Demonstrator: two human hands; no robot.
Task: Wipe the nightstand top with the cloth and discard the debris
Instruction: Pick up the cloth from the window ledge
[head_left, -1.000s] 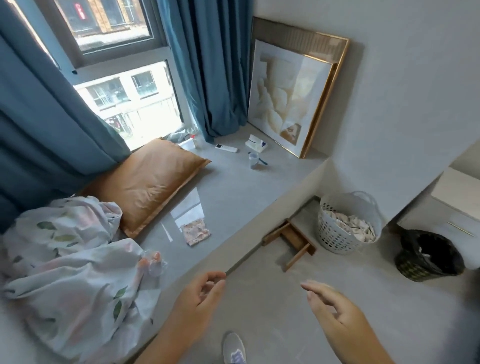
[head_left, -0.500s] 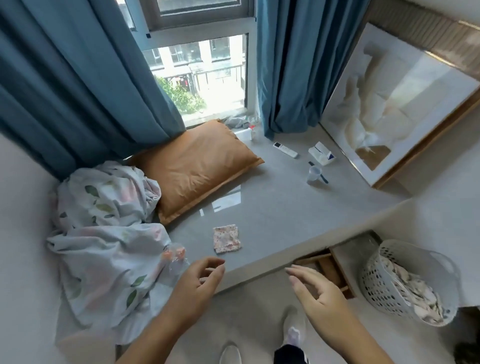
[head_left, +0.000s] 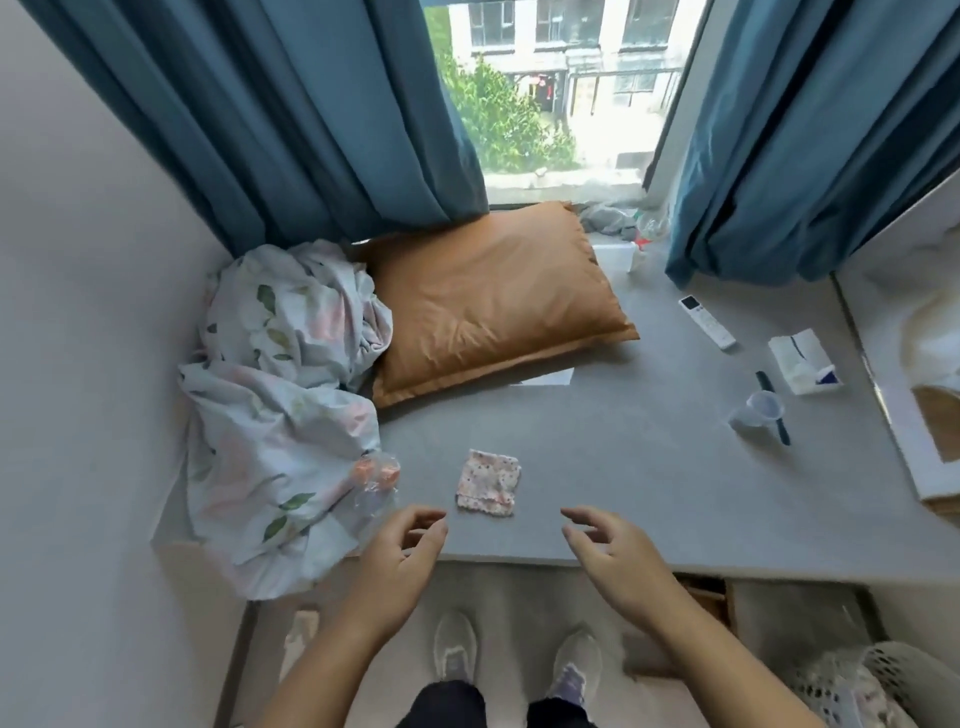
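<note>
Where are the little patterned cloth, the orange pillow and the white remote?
patterned cloth (head_left: 488, 484), head view, middle of the fabric
orange pillow (head_left: 493, 306), head view, centre of its top face
white remote (head_left: 707, 322), head view, middle of its body

Single head-worn view looking steeply down, close over both hands; grey ledge (head_left: 649, 467) beyond the fingertips.

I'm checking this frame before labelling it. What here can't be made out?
Head view only:
- Framed picture: cut off by the right edge.
- White basket: cut off by the bottom corner; contents blurred.
- Clear wrapper beside the floral sheet: contents too blurred.
- Debris on the grey ledge: too small to see.
</note>
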